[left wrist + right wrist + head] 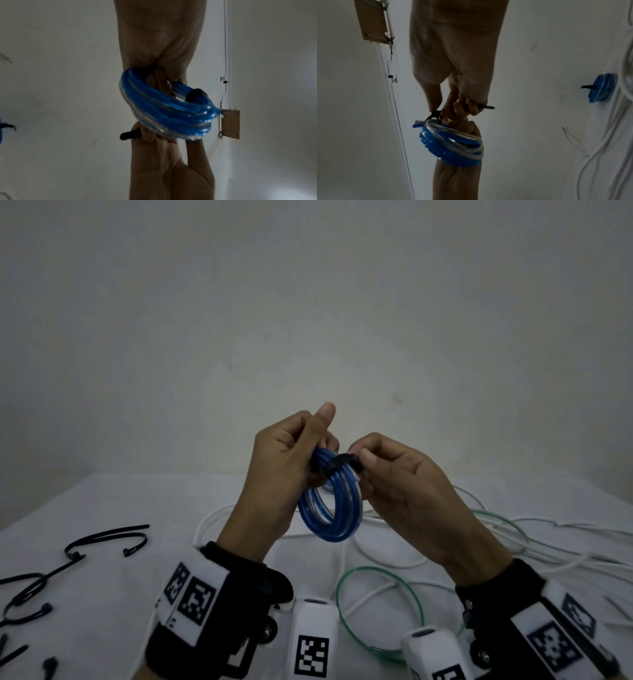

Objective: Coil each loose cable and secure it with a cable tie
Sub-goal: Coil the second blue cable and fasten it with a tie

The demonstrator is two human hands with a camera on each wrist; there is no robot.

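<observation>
Loose green loop [378, 611] and white wires [534, 546] sprawl across the tabletop [102, 508] below my wrists, spare ties [102, 542] to the left. Above them, my left hand [274, 474] grips the blue coil [330, 508]; my right hand [404, 481] pinches the black tie [342, 461] wrapped round its top. Farther off, a second tied coil [602, 88] lies by the wires.
</observation>
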